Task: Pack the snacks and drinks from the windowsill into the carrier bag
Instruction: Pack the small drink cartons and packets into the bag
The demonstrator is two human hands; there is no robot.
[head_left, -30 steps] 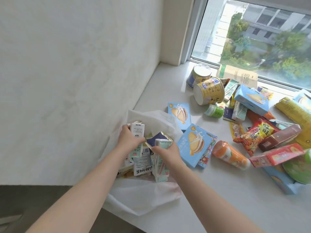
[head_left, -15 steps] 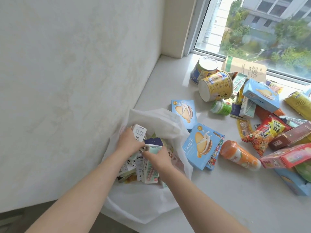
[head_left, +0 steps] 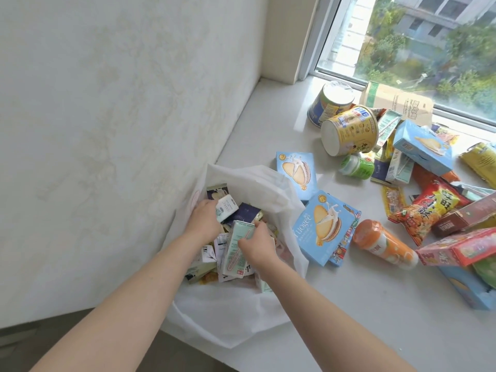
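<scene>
Reaching into the bag (head_left: 236,312), both hands work among small drink cartons. The left hand (head_left: 202,220) closes around a pale carton (head_left: 226,208) with fine print, tilted toward the wall. The right hand (head_left: 259,244) pinches the top of a mint carton (head_left: 236,244) that stands nearly upright. The bag is soft white non-woven cloth, crumpled, its mouth wide open, lying at the sill's (head_left: 349,318) near-left edge against the textured wall (head_left: 107,130). At three o'clock from the bag leans a glossy blue biscuit box (head_left: 319,226), with a second blue box (head_left: 295,171) flat at one o'clock. Beyond lie an orange bottle (head_left: 383,244), a small green bottle (head_left: 357,166), two paper tubs (head_left: 349,130) on their sides and a crinkled red packet (head_left: 429,210).
</scene>
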